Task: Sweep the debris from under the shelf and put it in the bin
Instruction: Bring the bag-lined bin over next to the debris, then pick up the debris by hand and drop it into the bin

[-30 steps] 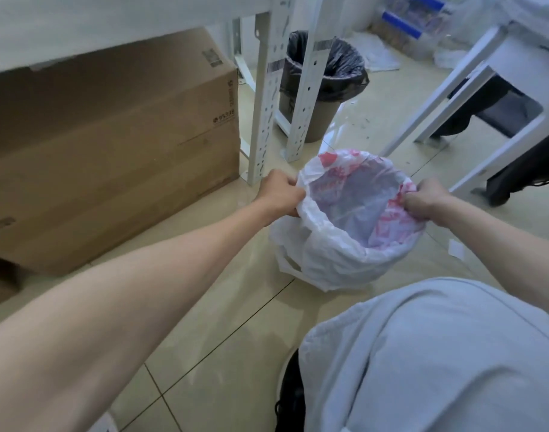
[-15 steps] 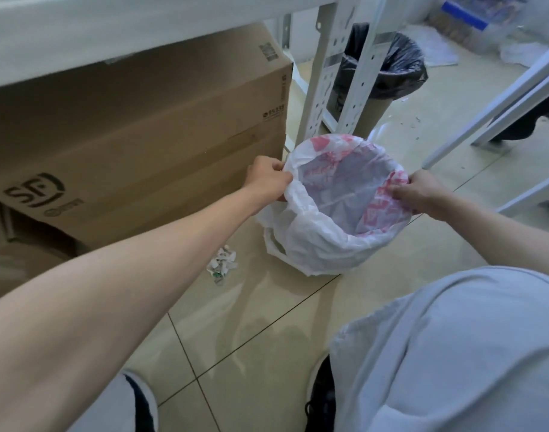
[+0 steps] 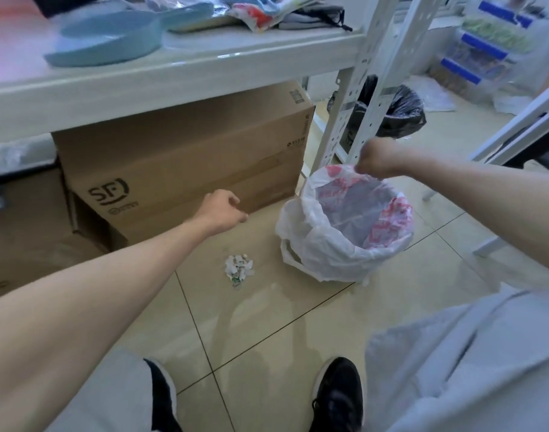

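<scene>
Debris [image 3: 238, 269], a small heap of white and green scraps, is seen on the tiled floor [image 3: 267, 338] in front of the cardboard box [image 3: 179, 169] that sits under the shelf [image 3: 173, 67], just beside the bin [image 3: 344, 226] and clear of it. Half a second ago the rim of the white bag lining the bin was gripped on both sides; now it has been let go by both hands. The left hand [image 3: 221, 210] is held loosely curled and empty above the floor, in front of the box's lower edge. The right hand [image 3: 377, 160] is raised just above the far rim of the bin with its fingers curled in; whether a fold of bag is pinched cannot be told, as it is blurred. The bin is left standing open near the shelf's upright post, with its liner spread over the rim. The bin is judged to have been readied, so the gathering of the heap remains to be done; no broom or dustpan is in view, and nothing is seen inside the liner
</scene>
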The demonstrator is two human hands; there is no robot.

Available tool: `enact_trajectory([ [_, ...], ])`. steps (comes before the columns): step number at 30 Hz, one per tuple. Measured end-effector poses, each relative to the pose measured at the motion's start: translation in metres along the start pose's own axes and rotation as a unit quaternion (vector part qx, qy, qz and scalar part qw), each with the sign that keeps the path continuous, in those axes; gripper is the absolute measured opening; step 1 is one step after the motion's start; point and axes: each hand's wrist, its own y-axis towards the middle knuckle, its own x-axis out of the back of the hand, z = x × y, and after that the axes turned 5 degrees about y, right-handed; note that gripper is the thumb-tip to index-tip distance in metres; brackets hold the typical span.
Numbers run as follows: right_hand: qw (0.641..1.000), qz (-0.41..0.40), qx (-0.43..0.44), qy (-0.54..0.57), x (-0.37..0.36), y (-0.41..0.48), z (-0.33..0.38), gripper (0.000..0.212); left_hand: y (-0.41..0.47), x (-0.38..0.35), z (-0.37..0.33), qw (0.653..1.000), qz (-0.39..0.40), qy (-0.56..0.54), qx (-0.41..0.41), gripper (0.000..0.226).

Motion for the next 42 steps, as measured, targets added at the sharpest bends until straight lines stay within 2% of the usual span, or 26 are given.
enact_trajectory([
  [3,0.992,0.027,0.095,0.075,-0.029,0.014,0.053,0.016,-0.009,-0.011,0.031,0.999,0.014,0.021,0.048,0.058],
  [7,0.975,0.123,0.144,0.117,-0.111,0.024,0.113,0.02,-0.009,-0.05,0.074,0.993,0.047,0.031,0.1,0.069],
  [10,0.973,0.158,0.153,0.073,-0.19,0.032,0.131,0.029,0.0,-0.086,0.097,0.992,0.048,0.045,0.109,0.072],
  [15,0.97,0.211,0.122,-0.013,-0.3,0.04,0.124,0.044,0.022,-0.132,0.123,0.99,0.066,0.055,0.11,0.076],
  [18,0.972,0.201,0.12,-0.017,-0.333,0.041,0.119,0.056,0.033,-0.149,0.132,0.994,0.046,0.069,0.071,0.073],
  [20,0.976,0.178,0.129,0.007,-0.341,0.042,0.12,0.054,0.038,-0.156,0.133,0.997,0.022,0.052,0.052,0.062],
  [24,0.977,0.168,0.125,0.029,-0.342,0.04,0.126,0.033,0.037,-0.157,0.128,0.998,0.0,0.03,0.05,0.011],
  [25,0.978,0.17,0.113,0.038,-0.339,0.037,0.127,0.032,0.035,-0.155,0.126,0.998,0.004,0.029,0.061,0.005],
  [30,0.982,0.156,0.092,0.047,-0.298,0.026,0.134,0.027,0.022,-0.13,0.112,0.996,0.016,0.03,0.078,0.011],
  [36,0.99,0.09,0.102,0.041,-0.208,0.007,0.137,0.027,0.006,-0.067,0.068,0.998,-0.039,0.025,0.053,0.03],
  [42,0.993,0.005,0.102,0.05,-0.12,-0.026,0.126,0.027,-0.014,-0.016,0.0,0.996,-0.086,0.018,-0.005,0.015],
])
